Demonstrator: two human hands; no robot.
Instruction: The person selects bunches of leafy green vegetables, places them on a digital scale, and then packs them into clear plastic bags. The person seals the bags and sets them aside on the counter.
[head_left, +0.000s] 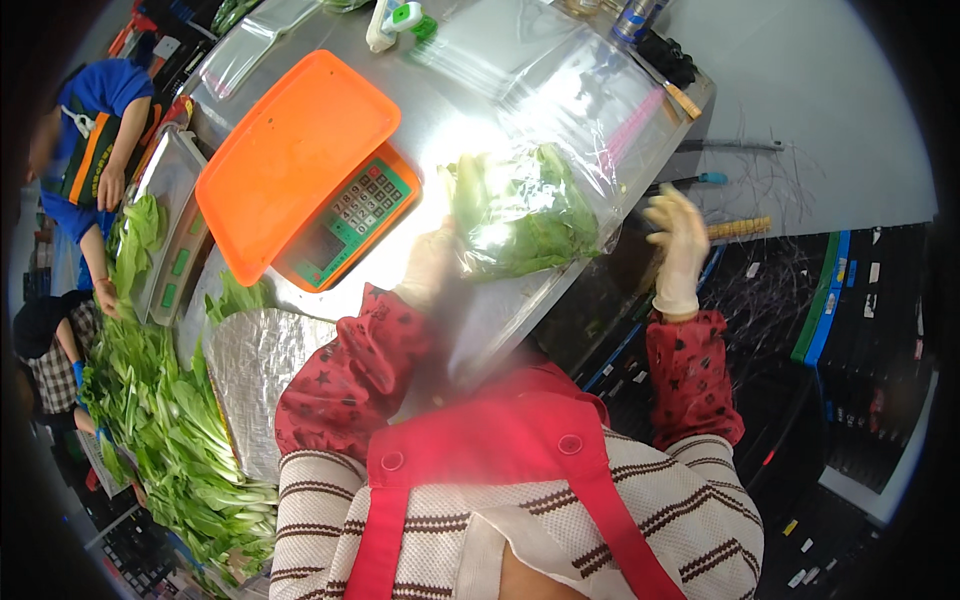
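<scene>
A clear plastic bag of leafy greens (525, 214) lies at the near edge of the metal table (300, 82). My left hand (429, 259), in a pale glove, grips the bag's left side; glare and the bag hide its fingertips. Past the table edge on the right, my right hand (679, 244) is raised, also gloved, with fingers bent and apart. Nothing shows in it. Thin purplish strands (780, 184) hang just beyond that hand. Left of the bag stands a digital scale (360, 210) with an orange tray (300, 157) on top.
Flat clear plastic bags (517, 67) are stacked behind the bagged greens. A wooden-handled knife (682, 101) lies at the far right corner. Loose leafy greens (180, 427) heap up at left beside silvery insulating sheeting (262, 382). Two co-workers stand across the left side near a second scale (169, 225).
</scene>
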